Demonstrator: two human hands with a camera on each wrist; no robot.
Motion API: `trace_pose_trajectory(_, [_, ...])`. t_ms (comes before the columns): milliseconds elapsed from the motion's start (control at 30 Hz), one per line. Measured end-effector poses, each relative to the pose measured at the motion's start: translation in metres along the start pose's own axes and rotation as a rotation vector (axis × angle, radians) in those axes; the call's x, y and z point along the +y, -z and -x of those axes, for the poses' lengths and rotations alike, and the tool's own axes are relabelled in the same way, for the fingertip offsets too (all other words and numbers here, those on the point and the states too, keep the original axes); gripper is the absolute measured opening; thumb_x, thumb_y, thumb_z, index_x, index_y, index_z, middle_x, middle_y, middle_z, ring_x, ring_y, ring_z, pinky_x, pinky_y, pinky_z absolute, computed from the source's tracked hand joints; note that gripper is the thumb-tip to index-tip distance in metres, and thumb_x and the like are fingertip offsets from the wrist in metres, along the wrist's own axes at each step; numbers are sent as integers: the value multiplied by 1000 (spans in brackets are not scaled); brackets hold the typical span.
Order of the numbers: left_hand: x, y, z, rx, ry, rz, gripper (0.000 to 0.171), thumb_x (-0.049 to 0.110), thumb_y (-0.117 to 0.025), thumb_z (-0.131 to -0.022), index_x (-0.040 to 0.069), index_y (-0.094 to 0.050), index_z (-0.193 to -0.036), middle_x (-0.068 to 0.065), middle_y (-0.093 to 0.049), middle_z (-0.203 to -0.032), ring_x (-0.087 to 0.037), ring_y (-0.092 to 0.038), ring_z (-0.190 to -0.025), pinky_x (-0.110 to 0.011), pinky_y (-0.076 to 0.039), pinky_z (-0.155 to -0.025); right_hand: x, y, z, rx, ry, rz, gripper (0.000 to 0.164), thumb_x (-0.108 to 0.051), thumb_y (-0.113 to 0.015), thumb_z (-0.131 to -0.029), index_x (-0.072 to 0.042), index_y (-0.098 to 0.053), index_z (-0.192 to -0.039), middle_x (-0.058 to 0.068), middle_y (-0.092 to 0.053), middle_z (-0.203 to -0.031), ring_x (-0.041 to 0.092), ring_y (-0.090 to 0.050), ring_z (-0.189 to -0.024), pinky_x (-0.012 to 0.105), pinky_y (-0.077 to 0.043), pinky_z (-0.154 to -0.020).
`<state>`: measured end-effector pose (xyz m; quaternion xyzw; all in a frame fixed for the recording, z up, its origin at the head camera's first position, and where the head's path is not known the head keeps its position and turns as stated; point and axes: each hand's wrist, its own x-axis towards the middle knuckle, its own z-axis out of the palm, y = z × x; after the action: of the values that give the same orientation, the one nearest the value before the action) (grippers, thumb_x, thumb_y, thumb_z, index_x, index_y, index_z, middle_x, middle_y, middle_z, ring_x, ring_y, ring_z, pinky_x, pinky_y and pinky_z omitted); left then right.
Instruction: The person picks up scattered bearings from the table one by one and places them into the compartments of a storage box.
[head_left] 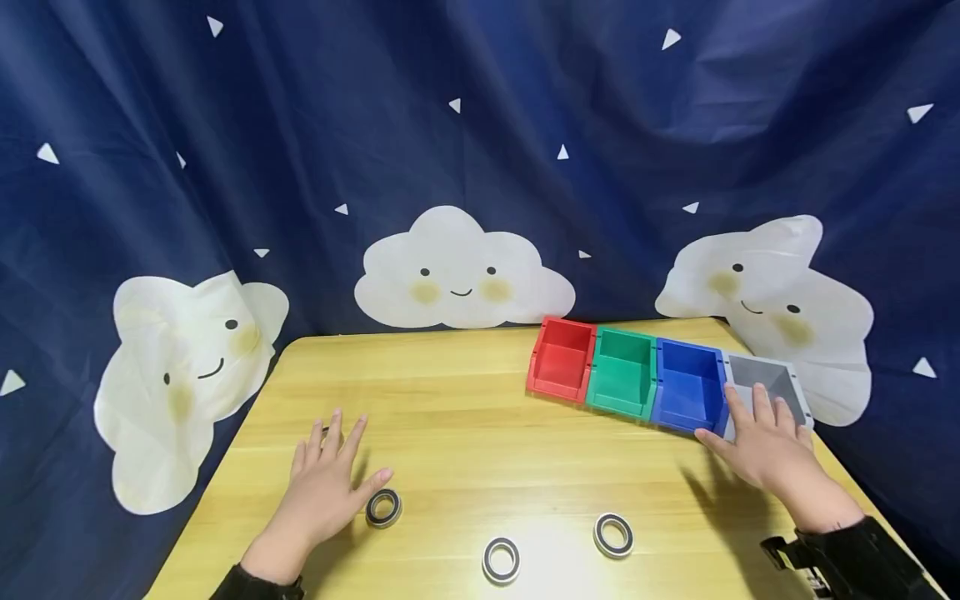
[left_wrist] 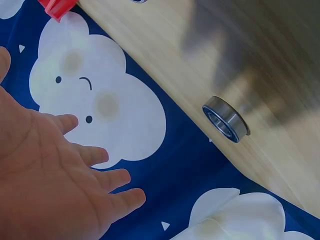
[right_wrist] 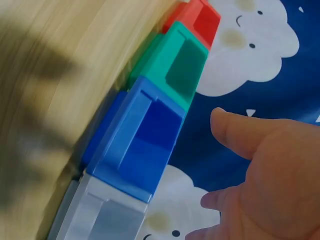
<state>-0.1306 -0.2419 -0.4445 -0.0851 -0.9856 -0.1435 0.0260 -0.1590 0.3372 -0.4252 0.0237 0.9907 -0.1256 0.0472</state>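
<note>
My left hand (head_left: 321, 496) is held over the left of the table with fingers spread and nothing in it. Under its fingertips a ring bearing (head_left: 326, 432) is mostly hidden. Close to the thumb lies a second bearing (head_left: 385, 523), dark-faced with a metal rim. A single bearing (left_wrist: 232, 120) shows tilted on the wood in the left wrist view. My right hand (head_left: 776, 454), fingers apart and holding nothing, overlaps the front of the grey bin (head_left: 759, 367). Beside that bin is the blue bin (head_left: 690, 387), also seen in the right wrist view.
Green bin (head_left: 622, 367) and red bin (head_left: 562, 358) continue the joined row leftward at the back right. Two more bearings lie near the front, one at the middle (head_left: 488, 562) and another to its right (head_left: 627, 540). A dark blue curtain (head_left: 465, 167) hangs behind the table (head_left: 442, 400).
</note>
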Motion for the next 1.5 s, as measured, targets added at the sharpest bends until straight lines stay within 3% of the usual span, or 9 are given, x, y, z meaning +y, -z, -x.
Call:
trace_pose_trajectory(467, [-5, -3, 4, -8, 13, 3, 88, 70, -46, -94, 13, -29, -158, -30, -13, -161, -57, -4, -145, -77, -4, -108, 25, 3, -9, 8, -71, -36, 109, -70, -42, -95, 11, 1, -153, 47, 9, -149, 71, 0, -131, 83, -11, -97])
trace_pose_trajectory(667, [-2, -7, 5, -10, 8, 0, 87, 69, -47, -94, 12, -31, -158, -30, -15, -161, -58, -7, -144, -76, -6, -107, 39, 7, -15, 49, -62, 0, 110, -68, -44, -96, 17, -2, -150, 50, 0, -146, 72, -9, -126, 81, -20, -96])
trace_pose_trajectory(933, [-3, -10, 3, 2, -12, -7, 85, 64, -53, -94, 10, -33, -157, -31, -21, -159, -58, -13, -143, -76, -10, -108, 53, 15, -24, 60, -54, -35, 106, -53, -55, -97, 25, -1, -144, 56, -6, -136, 75, -15, -118, 81, -24, -94])
trace_pose_trajectory(1167, [-4, -7, -4, 24, -42, -25, 84, 64, -53, -94, 10, -36, -155, -32, -26, -157, -57, -19, -142, -73, -14, -108, 64, 18, -34, 47, -62, -50, 96, -39, -57, -98, 28, -4, -141, 57, -14, -129, 75, -23, -114, 76, -25, -98])
trace_pose_trajectory(1500, [-4, -6, -6, 25, -54, -24, 82, 61, -56, -94, 9, -37, -155, -32, -28, -155, -56, -24, -141, -73, -17, -107, 79, 18, -51, -22, -101, -61, 96, -38, -55, -98, 32, -2, -137, 60, -18, -124, 73, -29, -112, 74, -32, -97])
